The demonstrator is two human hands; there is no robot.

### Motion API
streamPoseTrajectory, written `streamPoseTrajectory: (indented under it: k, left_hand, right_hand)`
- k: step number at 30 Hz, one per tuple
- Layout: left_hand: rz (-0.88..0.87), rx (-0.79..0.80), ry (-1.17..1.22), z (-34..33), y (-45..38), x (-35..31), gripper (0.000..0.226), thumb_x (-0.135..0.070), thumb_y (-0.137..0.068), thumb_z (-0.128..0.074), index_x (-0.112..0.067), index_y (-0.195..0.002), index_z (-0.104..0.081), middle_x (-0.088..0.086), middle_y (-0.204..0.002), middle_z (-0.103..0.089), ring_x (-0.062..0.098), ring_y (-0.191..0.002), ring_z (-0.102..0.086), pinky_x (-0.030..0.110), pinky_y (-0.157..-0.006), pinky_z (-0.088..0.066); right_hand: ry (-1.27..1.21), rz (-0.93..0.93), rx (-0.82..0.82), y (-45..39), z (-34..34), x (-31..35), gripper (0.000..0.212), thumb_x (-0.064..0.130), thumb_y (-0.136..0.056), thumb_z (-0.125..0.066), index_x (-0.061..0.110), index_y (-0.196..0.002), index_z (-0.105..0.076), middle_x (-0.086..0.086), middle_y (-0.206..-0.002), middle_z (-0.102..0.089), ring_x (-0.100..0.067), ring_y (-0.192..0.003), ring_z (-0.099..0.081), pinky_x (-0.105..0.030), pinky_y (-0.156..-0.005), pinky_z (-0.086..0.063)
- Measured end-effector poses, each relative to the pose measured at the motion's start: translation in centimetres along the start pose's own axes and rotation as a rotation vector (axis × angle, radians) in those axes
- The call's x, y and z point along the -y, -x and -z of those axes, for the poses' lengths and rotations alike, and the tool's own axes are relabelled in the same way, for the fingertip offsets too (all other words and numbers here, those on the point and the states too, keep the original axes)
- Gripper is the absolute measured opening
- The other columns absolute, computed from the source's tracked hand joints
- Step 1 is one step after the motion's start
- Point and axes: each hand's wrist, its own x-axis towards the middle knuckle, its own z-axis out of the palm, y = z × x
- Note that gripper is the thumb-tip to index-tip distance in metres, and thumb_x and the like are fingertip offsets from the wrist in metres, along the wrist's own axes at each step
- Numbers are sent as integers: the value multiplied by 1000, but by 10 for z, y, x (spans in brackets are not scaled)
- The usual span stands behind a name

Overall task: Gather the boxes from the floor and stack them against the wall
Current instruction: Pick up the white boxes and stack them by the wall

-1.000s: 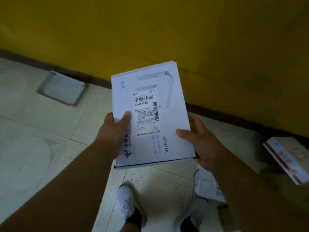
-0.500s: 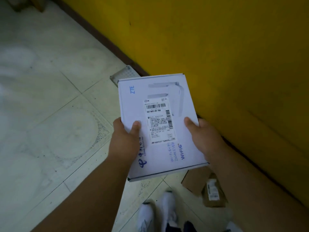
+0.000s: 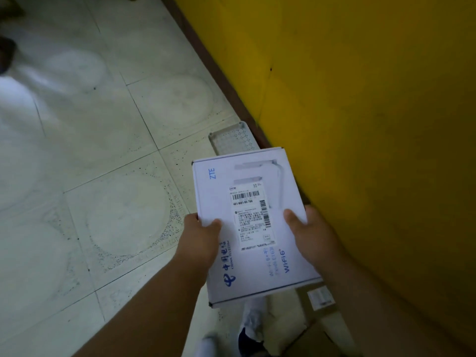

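Note:
I hold a flat white router box (image 3: 224,191) with a barcode label and blue print, level in front of me beside the yellow wall (image 3: 360,124). My left hand (image 3: 199,243) grips its left edge with the thumb on top. My right hand (image 3: 313,235) grips its right edge, thumb on top too. A brown cardboard box (image 3: 318,298) with a small white label lies on the floor under the held box, close to the wall, mostly hidden.
A pale perforated tray (image 3: 230,139) lies on the tiled floor (image 3: 116,202) against the dark skirting, just beyond the held box. My white shoes (image 3: 255,318) show below the box. Something dark sits at the far left edge (image 3: 5,55).
My view has swung left along the wall. The wall now runs down the right side, the tray lies just beyond the box, and the red-striped box on the right has left the frame.

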Motion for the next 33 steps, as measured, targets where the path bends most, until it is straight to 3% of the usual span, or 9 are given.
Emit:
streamPoseTrajectory:
  k: [4, 6, 10, 14, 17, 20, 26, 33]
  left_hand:
    - [33, -4, 84, -2, -62, -47, 40, -39, -93, -57, -20, -123, -40, 6, -106, -62, 27, -90, -66, 50, -82, -57]
    - [24, 7, 105, 1, -91, -64, 44, -41, -90, -59, -18, -125, -45, 6, -107, -65, 28, -89, -68, 50, -80, -58]
    - [23, 65, 45, 6, -163, -94, 36, -33, -96, -54, -15, -127, -48, 8, -105, -67, 24, -86, -69, 34, -61, -57]
    - [59, 80, -40, -7, -250, -113, 38, -25, -95, -56, -12, -128, -43, 11, -112, -61, 25, -91, -64, 34, -65, -55]
    - [87, 87, -72, -24, -313, -113, 40, -26, -93, -59, -10, -128, -47, 13, -115, -62, 29, -96, -65, 43, -79, -58]
    - [121, 87, -66, -55, -387, -96, 41, -29, -91, -61, -12, -126, -49, 12, -114, -64, 32, -97, -65, 50, -84, -58]
    - [157, 92, -39, -109, -506, -53, 38, -25, -92, -61, -9, -125, -51, 13, -118, -64, 34, -102, -64, 53, -86, -57]
    - [158, 206, 52, -143, -588, -43, 36, -19, -95, -59, -4, -128, -54, 15, -122, -63, 34, -105, -64, 45, -82, -58]
  right_hand:
    - [58, 32, -6, -70, -5, 49, 41, 48, -94, -55, 14, -116, -58, -2, -104, -62, -21, -92, -58, -29, -78, -42]
    - [63, 59, 10, -98, -9, 72, 39, 46, -94, -56, 12, -112, -61, -4, -104, -66, -20, -88, -60, -26, -70, -44]
    - [96, 55, 42, -161, -32, 113, 32, 40, -94, -58, 12, -109, -63, -3, -99, -66, -16, -82, -61, -20, -57, -42]
    - [102, -23, 40, -242, -72, 125, 31, 30, -94, -61, 11, -119, -58, -8, -112, -64, -30, -104, -62, -30, -75, -45]
    - [144, -11, 23, -301, -101, 124, 32, 27, -95, -59, 12, -123, -54, -12, -122, -63, -34, -110, -61, -40, -85, -53]
    - [198, -1, 53, -376, -141, 104, 32, 26, -94, -58, 12, -123, -51, -14, -123, -61, -35, -110, -60, -49, -90, -54]
    - [292, -100, 172, -487, -206, 65, 51, 31, -95, -59, 6, -134, -38, -19, -133, -52, -38, -118, -54, -42, -89, -47]
    - [401, -101, 121, -567, -241, 44, 75, 51, -86, -64, 4, -140, -38, -18, -138, -38, -39, -118, -50, -45, -96, -46]
